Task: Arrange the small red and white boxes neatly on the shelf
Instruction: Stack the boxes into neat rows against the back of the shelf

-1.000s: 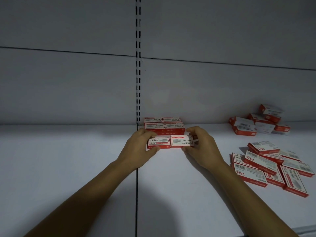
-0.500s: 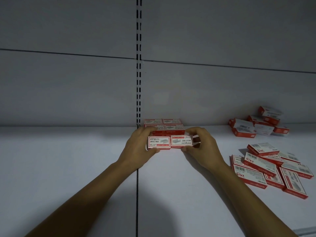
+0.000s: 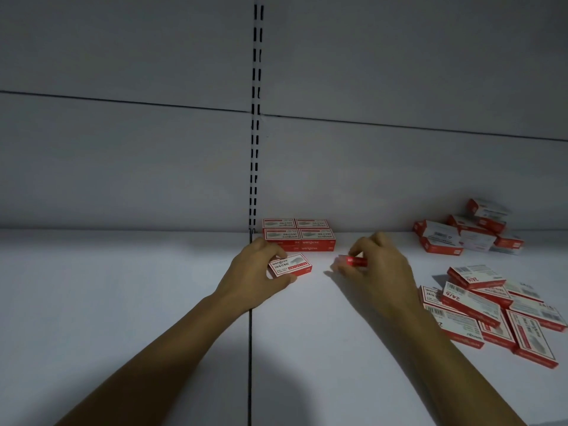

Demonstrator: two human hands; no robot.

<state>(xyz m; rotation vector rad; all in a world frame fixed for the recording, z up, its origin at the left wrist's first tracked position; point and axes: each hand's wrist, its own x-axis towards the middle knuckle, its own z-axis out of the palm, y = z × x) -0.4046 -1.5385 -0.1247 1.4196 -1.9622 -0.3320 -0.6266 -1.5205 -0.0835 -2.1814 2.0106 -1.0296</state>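
Shelf [image 3: 123, 287]: box stack [image 3: 299, 238]; left hand [image 3: 252, 275], right hand [image 3: 381, 269] each grip box [image 3: 292, 265].

Left forearm [image 3: 172, 342] rises bare from the lower left of the frame toward the centre; right forearm [image 3: 439, 348] rises bare from the lower right, so the two converge toward mid-frame; both wrists are roughly straight. Left hand [image 3: 258, 272] sits just left of centre, back toward the camera, thumb on the near edge of a box [image 3: 290, 265] and fingers curled over its far side, gripping it. Right hand [image 3: 381, 269] sits just right of centre, apart from the left, knuckles up, fingers curled; its fingertips pinch a second box [image 3: 356, 261], blurred.
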